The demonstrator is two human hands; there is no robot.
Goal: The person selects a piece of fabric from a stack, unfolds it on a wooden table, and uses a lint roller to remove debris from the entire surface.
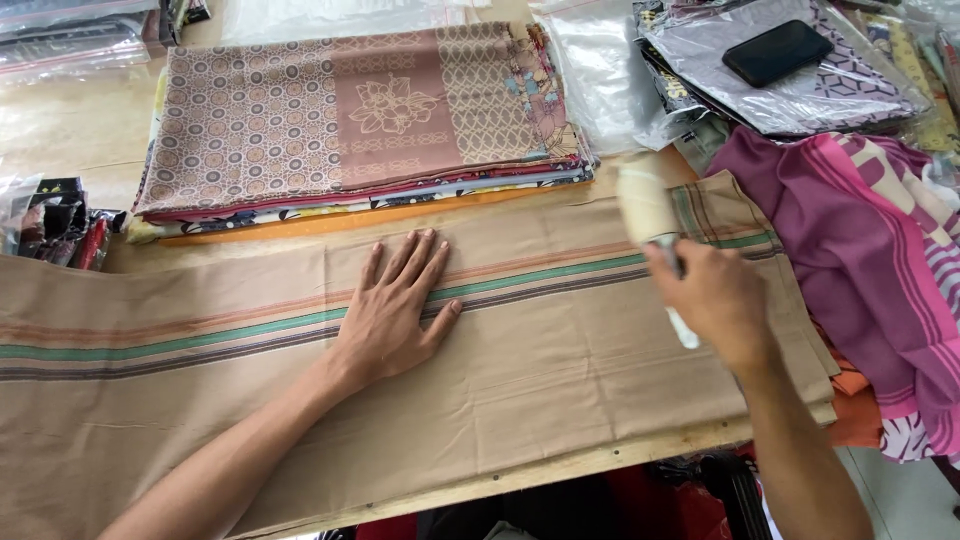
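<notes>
1. On the wooden table (70, 125), right in front of me, I see a long tan cloth (560, 370) spread flat, with green, dark and orange stripes running along its length.
2. My left hand (392, 312) lies palm down on that tan cloth, fingers spread wide and flat across the green stripe; it grips nothing and only presses on the fabric.
3. My right hand (718, 302) sits to the right, over the same cloth near its folded end. Its fingers are curled tight around the white handle of a lint roller (648, 205).
4. I see the roller's pale drum blurred, pointing away from me, above the far edge of the tan cloth; I cannot tell whether it touches the fabric.
5. Beyond my left hand I see a stack of folded fabrics (350, 120), the top one brown-pink with ring patterns and a flower panel. An orange layer shows at the bottom of the stack, just beside the far edge of the tan cloth.
6. To the right I see a heap of magenta and pink cloth (860, 250) hanging over the table's edge, touching the folded end of the tan cloth.
7. At the far right I see clear plastic bags (600, 80) and a bagged grey fabric with a black phone (777, 52) lying on top.
8. At the left edge I see a few small dark packets (55, 220), well apart from both hands.
</notes>
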